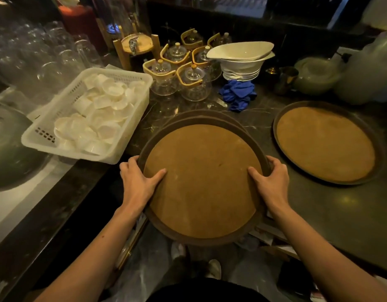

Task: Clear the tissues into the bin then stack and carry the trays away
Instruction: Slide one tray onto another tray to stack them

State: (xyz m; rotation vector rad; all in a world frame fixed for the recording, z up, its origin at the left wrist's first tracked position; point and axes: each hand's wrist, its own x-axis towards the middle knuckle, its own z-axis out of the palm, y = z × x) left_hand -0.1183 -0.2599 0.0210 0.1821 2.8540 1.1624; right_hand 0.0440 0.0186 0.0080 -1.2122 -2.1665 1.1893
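Observation:
A stack of round brown trays [202, 182] with cork-coloured liners juts over the front edge of the dark counter, in the middle of the view. My left hand [137, 182] grips its left rim, thumb lying on the liner. My right hand [272, 182] grips the right rim the same way. The rim of a lower tray shows behind the top one. A single matching tray [325, 143] lies flat on the counter to the right, apart from the stack. No tissues are visible.
A white plastic basket [131, 147] of small white cups sits left of the stack. Behind stand glass teapots [177, 79] with wooden handles, stacked white bowls [240, 59], a blue cloth [238, 94] and rows of glasses [35, 51]. The floor and my shoes show below.

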